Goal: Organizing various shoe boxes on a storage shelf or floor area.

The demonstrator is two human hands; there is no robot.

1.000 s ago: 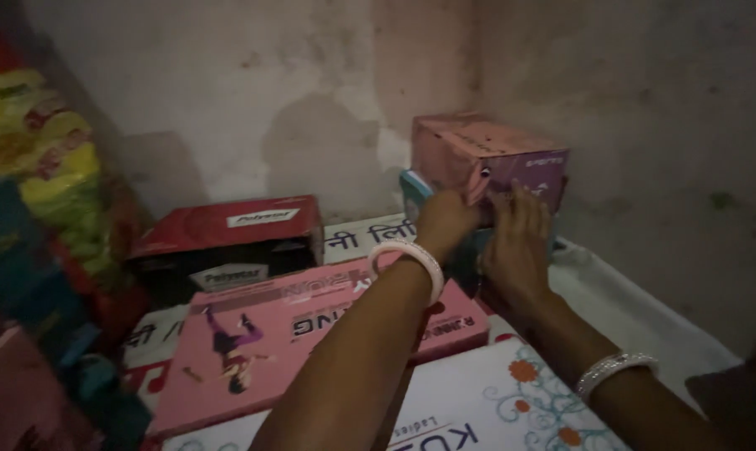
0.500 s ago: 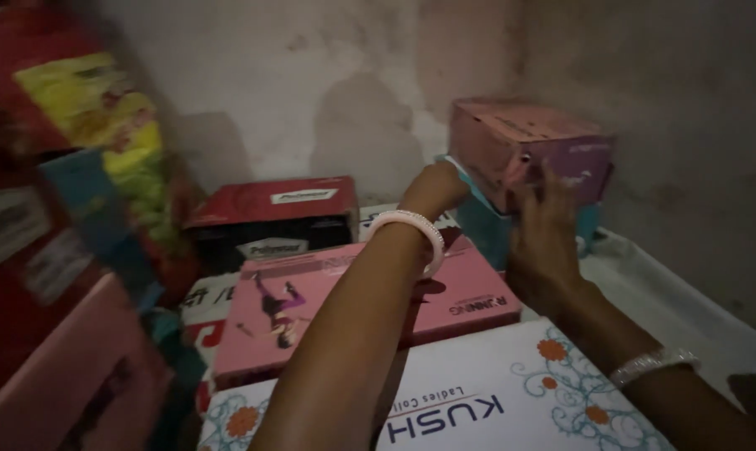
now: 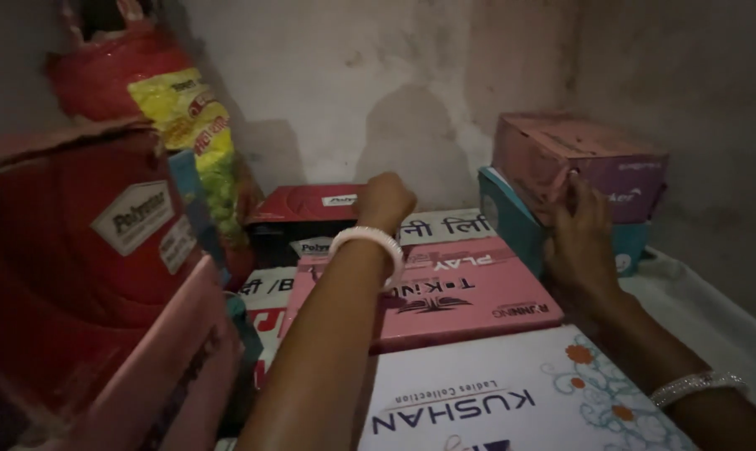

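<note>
Head view: two bare hands among stacked cartons in a dim wall corner.
Right grip: the right hand (image 3: 580, 242) is laid flat, fingers spread, against the front of the pink box (image 3: 591, 163); nothing is enclosed, so the hand is open and pressing rather than gripping, as if to steady or square the box.
Left grip: the left hand (image 3: 385, 200) is curled into a loose fist in the air above the cartons; no object is seen within it, and none is touched.
Pink box, position: it is set on top of the teal box (image 3: 512, 219), close to the right wall, slightly askew.
Pink box, appearance: a rectangular carton, dusty pink on top, purple on its front face, the edges worn.
Wrists: a white bangle (image 3: 370, 244) is worn on the left, a silvery one (image 3: 695, 386) on the right.
Below the arms: a flat pink carton (image 3: 470, 292) rests on a white carton (image 3: 495, 392) printed with flowers.
Behind: a red box (image 3: 307, 205) is set against the wall.
Left edge: a large red carton (image 3: 77, 250) is stacked near the camera, with a yellow-and-red packet (image 3: 186, 113) above it.
Light: low, so fine detail is lost.
</note>
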